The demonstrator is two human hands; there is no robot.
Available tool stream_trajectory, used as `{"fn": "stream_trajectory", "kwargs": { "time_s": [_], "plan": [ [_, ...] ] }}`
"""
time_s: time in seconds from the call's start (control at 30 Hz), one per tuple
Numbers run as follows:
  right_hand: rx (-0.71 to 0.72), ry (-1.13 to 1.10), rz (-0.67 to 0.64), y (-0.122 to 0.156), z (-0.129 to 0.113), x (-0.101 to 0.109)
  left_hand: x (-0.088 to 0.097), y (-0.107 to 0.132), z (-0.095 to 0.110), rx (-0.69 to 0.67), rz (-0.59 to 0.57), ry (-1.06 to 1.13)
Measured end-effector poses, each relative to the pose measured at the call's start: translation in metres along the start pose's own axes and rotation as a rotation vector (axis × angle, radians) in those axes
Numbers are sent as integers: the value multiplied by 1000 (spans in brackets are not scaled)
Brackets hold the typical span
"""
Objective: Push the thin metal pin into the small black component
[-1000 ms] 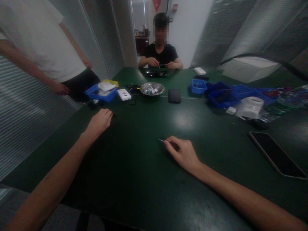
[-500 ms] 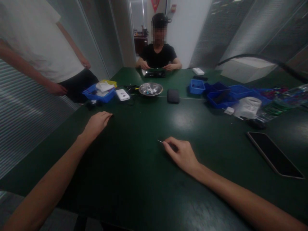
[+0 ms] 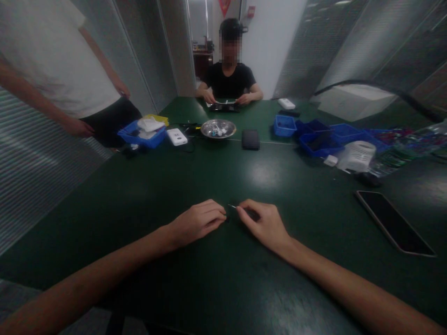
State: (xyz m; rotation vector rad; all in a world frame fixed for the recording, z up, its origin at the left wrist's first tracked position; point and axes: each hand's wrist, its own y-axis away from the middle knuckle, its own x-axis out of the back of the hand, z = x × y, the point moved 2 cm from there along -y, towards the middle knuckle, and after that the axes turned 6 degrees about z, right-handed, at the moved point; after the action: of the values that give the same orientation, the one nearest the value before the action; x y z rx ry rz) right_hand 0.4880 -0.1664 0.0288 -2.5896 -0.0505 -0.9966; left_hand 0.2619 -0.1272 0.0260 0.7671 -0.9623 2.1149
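Note:
My right hand (image 3: 263, 223) rests over the green table (image 3: 195, 288), thumb and forefinger pinched on a thin silvery needle (image 3: 232, 205). The needle's tip points left, out past the fingertips. My left hand (image 3: 199, 221) lies just to the left, its fingers closed together and close to the needle without visibly touching it. A tiny dark speck shows by the left fingertips; whether those fingers pinch something is too small to tell.
Ahead are a metal dish (image 3: 218, 129) with small white pieces, a black square case (image 3: 250, 139) and a white power bank (image 3: 177, 137). Blue trays (image 3: 319, 144) and a phone (image 3: 394, 222) lie to the right. One person (image 3: 228, 79) sits opposite; another (image 3: 59, 65) stands left.
My left hand has come from the far left, rightward and toward me, to beside the right hand. My right hand with the needle has stayed in place.

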Motion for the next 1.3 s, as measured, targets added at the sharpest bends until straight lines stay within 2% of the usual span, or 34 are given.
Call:
{"fn": "stream_trajectory", "kwargs": {
  "time_s": [0.1,0.3,0.43,0.7,0.93,1.17,1.3],
  "plan": [
    [0,2,-4,0,-1,0,0,1,2,39,49,61],
    [49,19,-97,1,2,5,6,1,-7,229,66,74],
    [123,52,-178,4,5,7,3,0,-9,204,29,60],
    [164,144,-228,7,3,0,2,2,-11,195,14,61],
    [170,147,-199,7,3,-2,2,0,-9,186,-17,74],
    [224,145,-166,2,-8,-17,0,0,-9,194,-27,63],
    [213,90,-106,4,-7,-13,3,0,-9,195,-33,50]
  ]
}}
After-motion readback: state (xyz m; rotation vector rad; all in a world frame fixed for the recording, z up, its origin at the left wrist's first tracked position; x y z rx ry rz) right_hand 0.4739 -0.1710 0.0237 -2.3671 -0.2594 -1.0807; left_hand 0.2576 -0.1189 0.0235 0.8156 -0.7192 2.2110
